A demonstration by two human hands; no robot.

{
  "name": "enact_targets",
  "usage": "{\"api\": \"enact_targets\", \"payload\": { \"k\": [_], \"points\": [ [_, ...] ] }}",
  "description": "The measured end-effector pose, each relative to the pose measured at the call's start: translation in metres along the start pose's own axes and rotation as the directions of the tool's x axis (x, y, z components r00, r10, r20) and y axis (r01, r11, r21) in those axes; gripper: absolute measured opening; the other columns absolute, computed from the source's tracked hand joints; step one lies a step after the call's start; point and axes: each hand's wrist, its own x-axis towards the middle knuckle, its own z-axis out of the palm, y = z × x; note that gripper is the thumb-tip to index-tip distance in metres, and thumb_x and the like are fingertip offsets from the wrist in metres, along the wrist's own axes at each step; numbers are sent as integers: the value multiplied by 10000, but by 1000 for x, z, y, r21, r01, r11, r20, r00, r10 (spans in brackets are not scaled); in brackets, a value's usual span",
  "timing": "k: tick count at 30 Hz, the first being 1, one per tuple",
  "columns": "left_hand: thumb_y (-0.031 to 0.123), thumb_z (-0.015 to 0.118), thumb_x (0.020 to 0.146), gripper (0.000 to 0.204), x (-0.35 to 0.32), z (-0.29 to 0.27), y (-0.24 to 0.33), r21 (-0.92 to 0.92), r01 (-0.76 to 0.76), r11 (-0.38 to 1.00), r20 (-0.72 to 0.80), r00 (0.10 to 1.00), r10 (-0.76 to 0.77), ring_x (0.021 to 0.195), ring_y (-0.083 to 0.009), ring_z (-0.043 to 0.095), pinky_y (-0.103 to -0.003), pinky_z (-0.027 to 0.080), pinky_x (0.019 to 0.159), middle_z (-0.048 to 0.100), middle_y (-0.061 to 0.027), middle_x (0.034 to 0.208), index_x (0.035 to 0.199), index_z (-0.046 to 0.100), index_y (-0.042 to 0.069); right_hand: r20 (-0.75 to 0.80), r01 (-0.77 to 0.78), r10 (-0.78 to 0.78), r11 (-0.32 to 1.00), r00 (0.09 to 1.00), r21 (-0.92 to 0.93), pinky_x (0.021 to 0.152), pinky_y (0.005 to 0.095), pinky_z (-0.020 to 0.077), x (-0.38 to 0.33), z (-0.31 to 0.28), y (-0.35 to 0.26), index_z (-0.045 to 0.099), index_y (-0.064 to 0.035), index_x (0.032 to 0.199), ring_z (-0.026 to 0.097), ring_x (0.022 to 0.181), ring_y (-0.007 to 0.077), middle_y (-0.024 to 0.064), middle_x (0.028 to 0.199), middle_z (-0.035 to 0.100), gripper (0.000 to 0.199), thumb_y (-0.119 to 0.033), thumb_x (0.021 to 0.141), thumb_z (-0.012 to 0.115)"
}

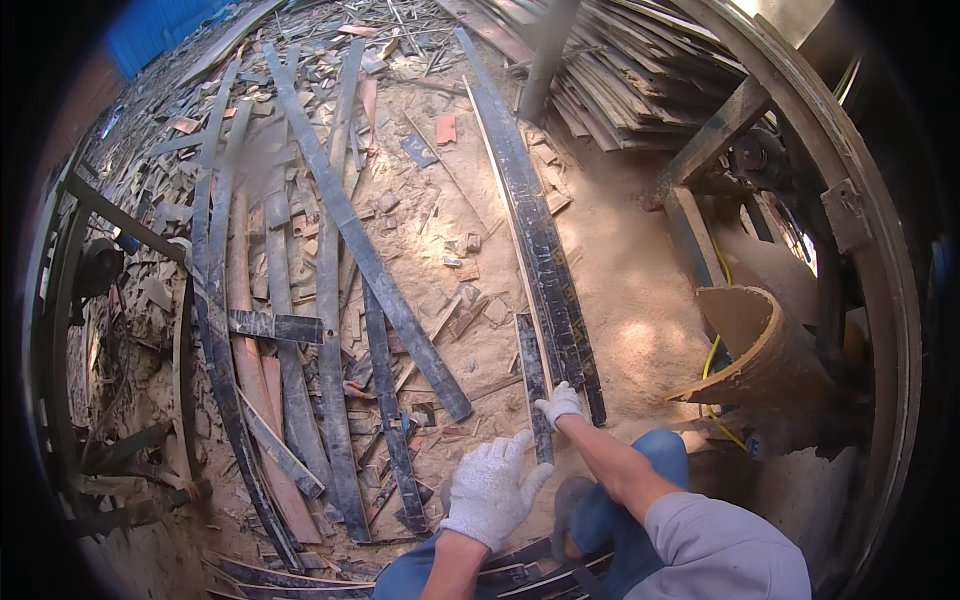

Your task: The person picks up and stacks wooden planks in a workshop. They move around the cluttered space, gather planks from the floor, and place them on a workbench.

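My left hand point(493, 491), in a white knitted glove, is held above the ground in front of my knees. Its fingers are stretched out, and it holds nothing. My right hand point(561, 404), gloved too, is closed at the near end of a long black plank point(528, 235) with a pale edge. This plank lies against other long black planks point(563, 320) stretching away from me. A shorter black strip point(532, 375) lies just left of the right hand, its near end between both hands. The right fingertips are partly hidden.
Long grey-black strips point(360, 240) and a reddish board point(243, 260) lie among scattered wood scraps on the left. Stacked boards point(640, 80) stand at the far right. A curved brown sheet point(745, 340), a yellow cable point(713, 355) and a metal frame point(880, 270) are at right.
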Motion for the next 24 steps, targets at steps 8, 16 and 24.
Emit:
{"api": "enact_targets", "payload": {
  "k": [8,16,24],
  "points": [
    [442,693,957,641,-7,8,-15,-190,232,954,-97,963,-253,1141,-401,636,-493,501,987,654,-237,1237,1415,534,23,486,-64,-468,669,738,741,679,335,586,-130,-112,-14,644,-10,1142,725,861,180,106,998,729,241,-178,975,687],
    [124,762,890,356,-130,-41,110,-852,511,-110,513,778,-362,684,-211,711,-349,594,596,723,-143,903,1176,607,-23,829,-293,-560,794,-11,533,784,309,611,-429,-316,25,624,-30,1206,714,940,151,62,1019,710,350,-341,1047,630],
    [198,640,880,796,-445,-120,258,-280,711,645,-95,648,-756,935,-480,678,-574,542,832,658,-240,1132,1605,317,140,694,2,-621,746,365,666,949,380,565,-454,-471,-119,331,-40,1578,629,1192,230,130,1352,594,830,-604,1012,559]
  ]
}}
